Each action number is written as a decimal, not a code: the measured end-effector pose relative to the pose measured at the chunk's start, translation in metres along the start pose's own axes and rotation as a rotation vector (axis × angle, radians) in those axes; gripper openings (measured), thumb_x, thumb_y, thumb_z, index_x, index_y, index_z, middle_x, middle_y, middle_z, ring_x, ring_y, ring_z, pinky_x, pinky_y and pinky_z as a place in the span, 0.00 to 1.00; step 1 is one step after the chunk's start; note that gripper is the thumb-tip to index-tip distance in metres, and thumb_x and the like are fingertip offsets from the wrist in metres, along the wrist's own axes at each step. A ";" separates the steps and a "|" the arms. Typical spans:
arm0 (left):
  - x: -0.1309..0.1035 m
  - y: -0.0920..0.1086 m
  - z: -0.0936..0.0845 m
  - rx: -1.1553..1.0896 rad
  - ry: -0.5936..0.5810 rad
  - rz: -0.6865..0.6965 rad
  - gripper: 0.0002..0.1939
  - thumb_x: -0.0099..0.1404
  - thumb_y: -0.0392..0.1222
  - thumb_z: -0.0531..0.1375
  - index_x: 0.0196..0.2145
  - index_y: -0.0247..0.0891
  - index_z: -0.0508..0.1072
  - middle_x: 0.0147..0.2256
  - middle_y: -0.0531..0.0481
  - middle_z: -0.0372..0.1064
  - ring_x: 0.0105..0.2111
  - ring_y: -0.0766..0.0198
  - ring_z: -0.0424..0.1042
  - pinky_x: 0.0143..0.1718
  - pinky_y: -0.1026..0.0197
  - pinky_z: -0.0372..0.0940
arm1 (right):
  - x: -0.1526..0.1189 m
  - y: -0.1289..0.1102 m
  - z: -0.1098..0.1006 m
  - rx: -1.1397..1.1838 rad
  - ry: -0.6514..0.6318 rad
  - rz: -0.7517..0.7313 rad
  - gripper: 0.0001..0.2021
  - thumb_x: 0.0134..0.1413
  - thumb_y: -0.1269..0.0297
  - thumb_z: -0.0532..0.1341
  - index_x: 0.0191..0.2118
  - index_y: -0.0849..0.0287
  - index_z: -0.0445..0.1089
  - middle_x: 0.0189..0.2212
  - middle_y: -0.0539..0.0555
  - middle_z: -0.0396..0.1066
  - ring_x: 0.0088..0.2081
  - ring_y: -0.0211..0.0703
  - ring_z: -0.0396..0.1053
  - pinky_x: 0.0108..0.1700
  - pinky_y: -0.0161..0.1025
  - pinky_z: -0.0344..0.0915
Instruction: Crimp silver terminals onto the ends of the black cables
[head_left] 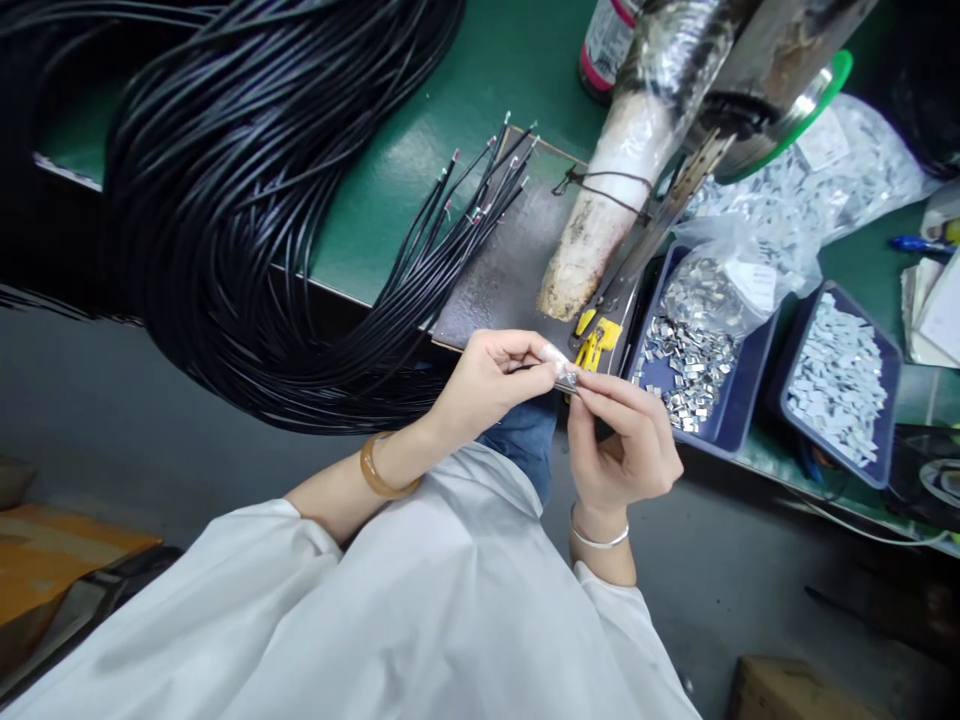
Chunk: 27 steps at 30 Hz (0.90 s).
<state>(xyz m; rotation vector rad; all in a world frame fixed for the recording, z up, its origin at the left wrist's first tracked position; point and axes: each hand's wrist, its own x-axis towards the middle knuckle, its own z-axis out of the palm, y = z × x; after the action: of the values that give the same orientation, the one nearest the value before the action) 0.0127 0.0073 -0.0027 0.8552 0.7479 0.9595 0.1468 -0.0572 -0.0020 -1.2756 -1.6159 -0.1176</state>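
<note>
My left hand [491, 378] and my right hand [626, 440] meet at the table's front edge, fingertips pinched together. Between them is a small shiny metal piece [568, 380], partly covered by the fingers; which hand bears it is hard to tell. White wrapping shows on a left fingertip. Just beyond the fingers lies a yellow tool [596, 342] on a dark board [499, 270]. Black cables [247, 200] with stripped ends reach over that board from the left.
A blue bin [731, 425] of metal clips and a second bin [885, 455] of pale pieces stand at right. Plastic bags [817, 190] lie behind them. A wrapped post [600, 220] slants above the board on the green table [390, 170].
</note>
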 end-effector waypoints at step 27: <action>0.008 0.005 0.009 0.314 0.184 0.149 0.08 0.54 0.35 0.64 0.19 0.35 0.72 0.17 0.55 0.59 0.20 0.72 0.55 0.21 0.67 0.53 | 0.007 0.022 0.007 0.032 -0.079 0.044 0.10 0.55 0.76 0.65 0.39 0.53 0.69 0.46 0.53 0.78 0.44 0.44 0.79 0.43 0.44 0.81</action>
<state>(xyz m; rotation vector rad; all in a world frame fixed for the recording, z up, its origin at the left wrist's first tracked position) 0.0219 0.0139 0.0047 1.1182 1.0223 1.0801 0.1597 -0.0390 -0.0109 -1.3048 -1.6487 -0.0143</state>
